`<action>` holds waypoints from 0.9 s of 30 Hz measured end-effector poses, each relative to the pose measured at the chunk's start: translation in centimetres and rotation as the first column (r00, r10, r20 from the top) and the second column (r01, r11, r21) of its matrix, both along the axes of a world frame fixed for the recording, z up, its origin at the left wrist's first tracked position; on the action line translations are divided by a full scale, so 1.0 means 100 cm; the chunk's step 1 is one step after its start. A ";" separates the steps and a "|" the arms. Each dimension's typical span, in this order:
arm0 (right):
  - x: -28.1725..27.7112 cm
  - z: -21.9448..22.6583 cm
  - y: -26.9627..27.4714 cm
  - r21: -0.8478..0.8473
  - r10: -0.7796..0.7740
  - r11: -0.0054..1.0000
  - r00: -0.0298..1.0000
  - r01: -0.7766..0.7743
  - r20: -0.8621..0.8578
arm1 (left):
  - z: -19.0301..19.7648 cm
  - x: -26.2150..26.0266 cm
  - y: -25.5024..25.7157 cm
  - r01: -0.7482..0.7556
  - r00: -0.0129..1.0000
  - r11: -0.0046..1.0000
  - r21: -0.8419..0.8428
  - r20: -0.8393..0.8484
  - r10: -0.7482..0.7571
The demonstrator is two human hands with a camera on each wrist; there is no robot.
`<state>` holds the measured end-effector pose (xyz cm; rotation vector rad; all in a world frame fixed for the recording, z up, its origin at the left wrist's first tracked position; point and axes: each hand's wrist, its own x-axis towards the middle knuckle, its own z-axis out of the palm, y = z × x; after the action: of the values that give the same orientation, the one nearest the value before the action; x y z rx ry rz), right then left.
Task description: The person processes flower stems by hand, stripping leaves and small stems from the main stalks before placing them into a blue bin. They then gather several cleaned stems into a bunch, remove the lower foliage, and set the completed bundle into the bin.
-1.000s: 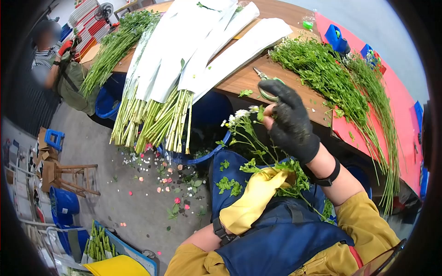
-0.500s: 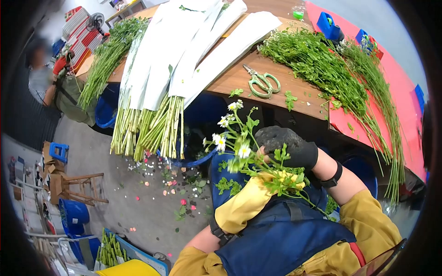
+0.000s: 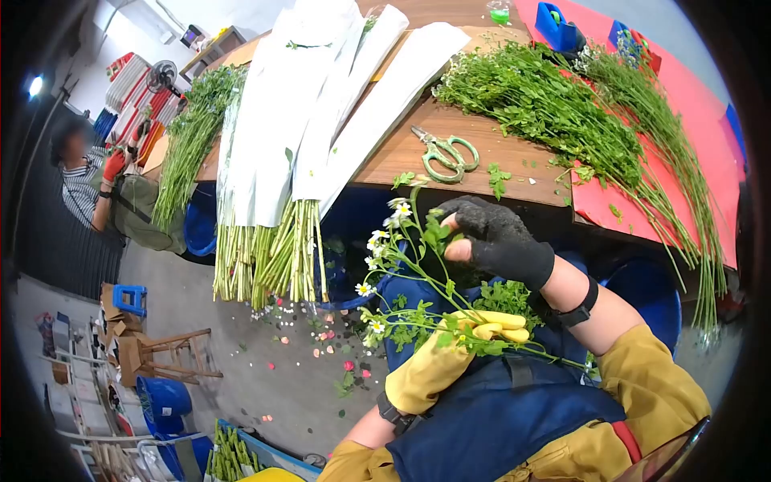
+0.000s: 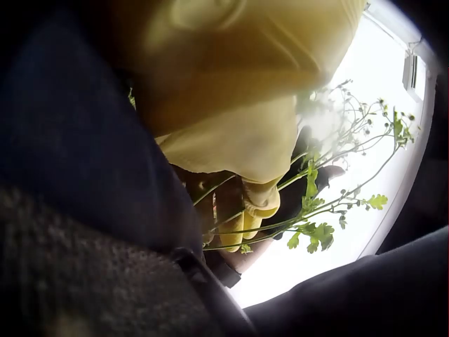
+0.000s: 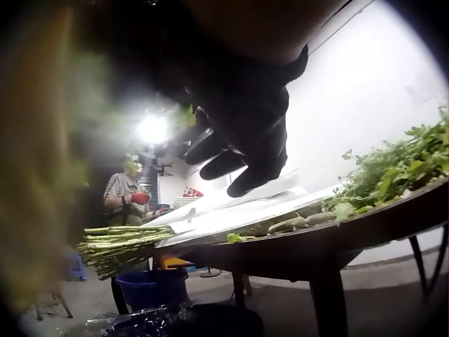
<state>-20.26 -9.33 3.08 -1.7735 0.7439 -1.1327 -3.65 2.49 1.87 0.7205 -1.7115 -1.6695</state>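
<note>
My left hand (image 3: 440, 361), in a yellow glove, grips a leafy stem of daisy-like flowers (image 3: 428, 275) above my lap. Small white blooms with yellow centres (image 3: 378, 236) fan out toward the upper left. My right hand (image 3: 504, 243) wears a black glove with bare thumb and index tips, which stand apart right beside a leaf (image 3: 436, 231) high on the stem. In the right wrist view its other fingers (image 5: 223, 165) are stretched out. The left wrist view shows leaves (image 4: 321, 235) on the stem beyond the yellow glove.
Green-handled scissors (image 3: 446, 155) lie near the table's edge. White-wrapped stem bundles (image 3: 281, 153) overhang it on the left; leafy bunches (image 3: 538, 104) lie on the right. Blue buckets (image 3: 645, 293) stand below. Petals litter the floor. Another person (image 3: 84, 181) stands at the far left.
My right hand dropped from above the table edge to the stem beside the left hand, then rose along it toward the upper leaves. My left hand keeps its grip; the head view has shifted.
</note>
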 end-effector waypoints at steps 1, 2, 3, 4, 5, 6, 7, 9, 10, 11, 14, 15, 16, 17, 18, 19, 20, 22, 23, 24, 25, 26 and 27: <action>0.004 -0.005 0.000 -0.020 -0.003 1.000 1.000 0.003 0.007 | -0.001 0.000 -0.001 0.001 0.998 0.986 -0.164 0.063 0.009; 0.007 -0.009 -0.001 -0.042 -0.006 0.999 1.000 0.007 0.013 | -0.003 -0.002 0.000 -0.009 0.999 0.996 -0.089 0.052 0.013; 0.010 -0.011 -0.001 -0.064 -0.008 0.998 1.000 0.009 0.020 | -0.008 -0.006 0.003 -0.019 0.999 1.000 -0.015 0.043 0.020; 0.008 -0.003 -0.001 0.002 -0.035 0.999 0.997 0.035 -0.067 | -0.011 -0.006 0.005 -0.030 0.999 0.998 0.062 0.033 0.028; 0.008 -0.002 -0.002 -0.092 -0.069 0.994 0.994 0.062 -0.080 | -0.015 -0.005 0.002 -0.013 0.996 0.993 -0.119 0.083 0.023; 0.008 -0.002 -0.002 -0.186 -0.104 0.979 0.990 0.086 -0.091 | -0.018 -0.003 -0.001 0.013 0.991 0.955 -0.295 0.131 0.027; 0.008 -0.002 -0.003 -0.278 -0.141 0.955 0.985 0.109 -0.098 | -0.018 -0.002 -0.001 0.011 0.995 0.971 -0.239 0.101 0.014; 0.012 -0.002 -0.006 -0.212 -0.186 0.960 0.982 0.184 0.008 | -0.015 -0.003 0.004 0.003 0.999 0.994 0.112 -0.048 0.003; 0.016 -0.001 -0.003 -0.066 -0.201 0.976 0.974 0.208 0.102 | -0.012 -0.005 0.007 0.031 0.987 0.917 0.397 -0.160 0.036; 0.019 0.002 -0.001 0.081 -0.227 0.973 0.955 0.215 0.191 | -0.009 -0.005 0.005 0.068 0.985 0.895 0.442 -0.171 0.010; -0.001 0.012 -0.013 0.348 -0.179 0.927 0.980 0.139 0.085 | -0.008 -0.007 0.005 0.133 0.974 0.812 0.569 -0.227 -0.001; -0.002 0.012 -0.014 0.343 -0.172 0.928 0.984 0.144 0.052 | -0.005 -0.006 0.004 0.124 0.979 0.843 0.524 -0.203 -0.017; -0.005 0.027 -0.007 0.323 -0.162 0.931 0.986 0.168 -0.045 | 0.000 -0.005 0.002 0.114 0.983 0.871 0.478 -0.179 -0.030; -0.004 0.025 -0.005 0.092 -0.136 0.986 0.990 0.137 -0.024 | 0.003 -0.005 0.000 0.105 0.987 0.897 0.430 -0.155 -0.042; -0.002 0.023 -0.004 -0.146 -0.105 0.984 0.994 0.103 -0.010 | 0.000 -0.005 0.001 0.106 0.984 0.898 0.428 -0.172 -0.034; -0.001 0.023 -0.003 -0.375 -0.073 0.925 0.997 0.067 -0.003 | -0.003 -0.006 0.002 0.108 0.982 0.898 0.426 -0.189 -0.028; 0.000 0.029 -0.003 -0.462 -0.078 0.886 0.995 0.041 -0.061 | -0.003 -0.007 0.003 0.110 0.978 0.899 0.425 -0.205 -0.023; -0.002 0.038 0.001 -0.567 -0.139 0.824 0.964 -0.014 -0.226 | 0.000 -0.009 0.005 0.101 0.976 0.877 0.470 -0.216 0.004; -0.002 0.040 0.002 -0.612 -0.176 0.789 0.937 -0.049 -0.302 | 0.002 -0.010 0.005 0.095 0.975 0.866 0.491 -0.220 0.018; -0.001 0.038 0.002 -0.579 -0.123 0.809 0.936 -0.098 -0.330 | 0.002 -0.010 0.005 0.111 0.974 0.866 0.488 -0.228 0.004; 0.001 0.038 0.003 -0.626 -0.191 0.777 0.925 -0.061 -0.328 | 0.001 -0.008 0.005 0.125 0.972 0.866 0.483 -0.235 -0.009; 0.004 0.038 0.004 -0.671 -0.256 0.741 0.912 -0.028 -0.321 | 0.000 -0.007 0.006 0.137 0.970 0.867 0.478 -0.243 -0.020; 0.006 0.037 0.005 -0.714 -0.319 0.700 0.896 0.003 -0.309 | 0.001 -0.007 0.006 0.114 0.976 0.884 0.453 -0.217 -0.015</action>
<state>-19.69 -8.84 6.83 -2.7121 0.7846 -1.2753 -4.33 3.10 1.97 0.6722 -1.2087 -2.1533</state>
